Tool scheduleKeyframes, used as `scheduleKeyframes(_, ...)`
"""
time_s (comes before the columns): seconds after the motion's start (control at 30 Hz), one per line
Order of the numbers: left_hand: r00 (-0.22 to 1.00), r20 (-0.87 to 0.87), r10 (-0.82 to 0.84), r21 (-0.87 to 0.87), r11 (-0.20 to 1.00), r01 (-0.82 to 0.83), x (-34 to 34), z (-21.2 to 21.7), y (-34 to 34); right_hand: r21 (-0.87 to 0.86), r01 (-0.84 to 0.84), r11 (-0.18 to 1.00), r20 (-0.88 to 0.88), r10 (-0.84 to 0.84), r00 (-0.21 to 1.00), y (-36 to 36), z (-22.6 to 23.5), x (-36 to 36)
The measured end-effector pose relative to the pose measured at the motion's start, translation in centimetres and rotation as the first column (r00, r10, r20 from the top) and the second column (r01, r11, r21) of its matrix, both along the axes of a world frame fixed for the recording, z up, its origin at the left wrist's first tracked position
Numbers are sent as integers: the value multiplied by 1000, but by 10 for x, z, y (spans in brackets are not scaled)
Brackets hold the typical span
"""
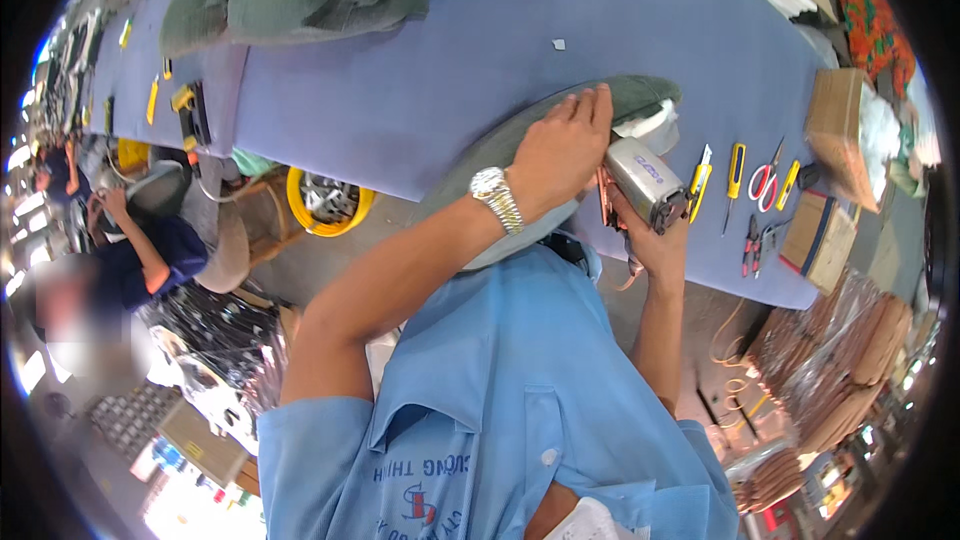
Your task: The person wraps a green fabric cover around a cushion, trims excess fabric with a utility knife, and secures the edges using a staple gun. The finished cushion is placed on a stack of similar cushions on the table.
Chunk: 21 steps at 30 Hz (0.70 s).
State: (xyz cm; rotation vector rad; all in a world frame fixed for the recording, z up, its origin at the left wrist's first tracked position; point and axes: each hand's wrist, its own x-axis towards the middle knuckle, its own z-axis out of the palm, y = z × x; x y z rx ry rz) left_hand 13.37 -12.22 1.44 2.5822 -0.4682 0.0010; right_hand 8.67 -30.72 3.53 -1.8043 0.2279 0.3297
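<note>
Blue-covered counter (420, 90) running across the frame, grey-green cushion (520, 145) lying at its near edge. Left hand (560, 155) pressed flat on top of the cushion, fingers spread and together with nothing gripped, a metal watch (497, 198) on the wrist. Just to its right, right hand (655, 245) clamped around a silver stapler-like tool (645, 182), nose turned toward the cushion's open end, where white filling (650, 125) shows. Tool touching or nearly touching the cushion edge, exact contact hidden behind the left hand. Hands close, the tool between them, left fingertips lying right beside the tool's nose: likely risk a pinched or pierced finger if fired with the hand so near. Possible too, a slipping cover, the cushion overhanging the counter edge and held only by downward pressure, so a crooked closure or filling caught in the seam. Further right on the counter, yellow-handled cutters (700, 178), a yellow screwdriver (735, 175), red-handled scissors (765, 180) and pliers (752, 240), well apart from both hands, near cardboard boxes (835, 110).
</note>
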Motion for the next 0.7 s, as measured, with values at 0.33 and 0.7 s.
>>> scheduleKeyframes(0.33,992,128,1,2,1000,-1,-21,-21,-29,-106,23,994,-23,-26,999,-28,-21,-20)
scheduleKeyframes(0.7,647,-560,-518,-828,312,-466,-12,34,233,-86,-2,996,86,10,996,-32,-28,-24)
